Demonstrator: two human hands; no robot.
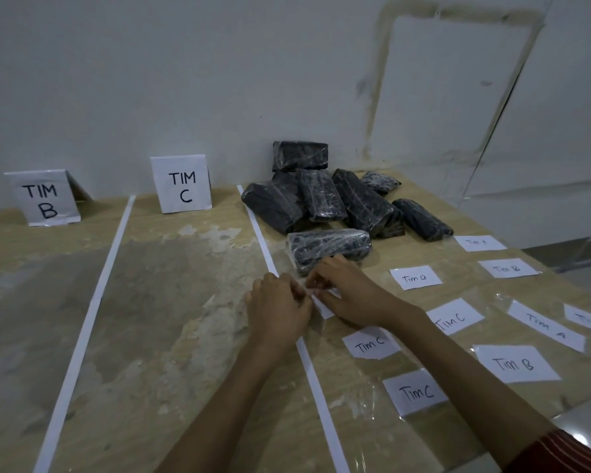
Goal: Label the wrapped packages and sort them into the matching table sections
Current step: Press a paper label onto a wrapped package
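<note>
Blotchy tan counter [171,302], split by white paper strips [93,302] into sections. Left hand [278,310] and right hand [342,291] both pinch a small white paper label [325,310], just in front of a black package [328,247] in crinkled glossy film; more such packages [342,196] lie heaped behind it, flat handwritten slips [415,277] to the right

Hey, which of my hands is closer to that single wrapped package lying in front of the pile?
Right. The right hand is just at the near edge of the package; the left hand is further back, by the white strip. Both pinch a paper label.
</note>
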